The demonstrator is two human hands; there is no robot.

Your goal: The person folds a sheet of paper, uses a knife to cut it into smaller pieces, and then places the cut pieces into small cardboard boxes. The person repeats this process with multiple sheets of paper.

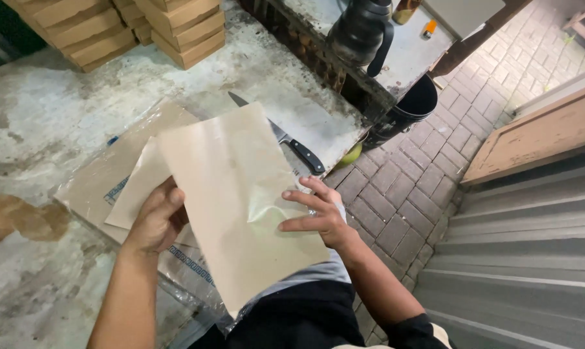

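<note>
Brown paper sheet (pixel 234 194): I see my left hand (pixel 155 220) gripping it, right hand (pixel 318 216) open-fingered on its edge, above the desk (pixel 59 110).

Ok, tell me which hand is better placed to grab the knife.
Probably the right hand: it only touches the paper sheet's edge with spread fingers, near the knife. The left hand grips the sheets.

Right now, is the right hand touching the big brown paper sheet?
Touching. The head view shows the right hand with its fingertips laid flat on the brown paper sheet, no gap visible.
</note>
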